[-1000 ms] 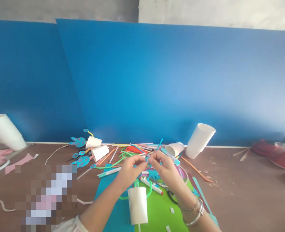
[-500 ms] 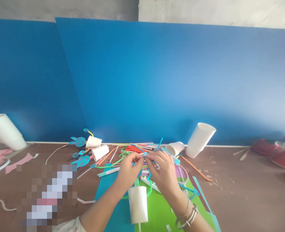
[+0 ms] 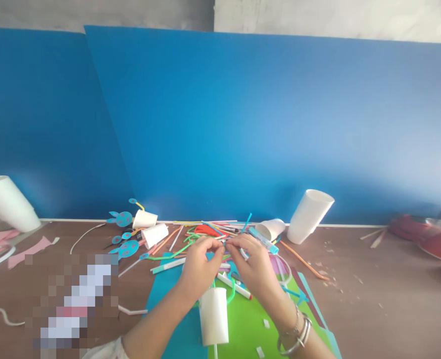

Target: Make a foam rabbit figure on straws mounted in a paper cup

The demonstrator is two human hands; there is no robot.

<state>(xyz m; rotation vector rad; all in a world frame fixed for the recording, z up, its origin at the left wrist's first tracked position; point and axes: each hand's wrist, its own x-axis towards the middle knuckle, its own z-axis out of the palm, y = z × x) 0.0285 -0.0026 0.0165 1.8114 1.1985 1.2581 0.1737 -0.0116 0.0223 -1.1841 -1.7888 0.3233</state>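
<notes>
Left hand (image 3: 201, 262) and right hand (image 3: 252, 260) meet tip to tip, both pinching; a small blue piece (image 3: 224, 244) sits between the fingertips, mostly hidden, its own long axis not readable. Neither hand is released. Landmark: the near white cup (image 3: 214, 317). Piece and fingertips lie beyond its far end, slightly right of its midline. The cup's long axis runs roughly away from the wearer, towards that pinch; cannot tell whether it stands or lies. Left hand is the nearer of the two to the cup, its wrist just beside the far left edge; right hand sits farther off, beyond and right.

At the cup: a green straw (image 3: 231, 294) bends along its right side, a pale straw (image 3: 215, 352) shows at its near end. Under and right of it, a green sheet (image 3: 245, 331); left of it, a blue sheet (image 3: 185, 319). Red-tipped marker (image 3: 234, 286) beyond the cup, to the right; teal-ended marker (image 3: 168, 266) beyond, to the left.

Farther out on the surface (image 3: 385, 304), well beyond the cup: blue rabbit-head cutouts (image 3: 128, 249) to the left, tall white cup (image 3: 310, 217) to the right.
</notes>
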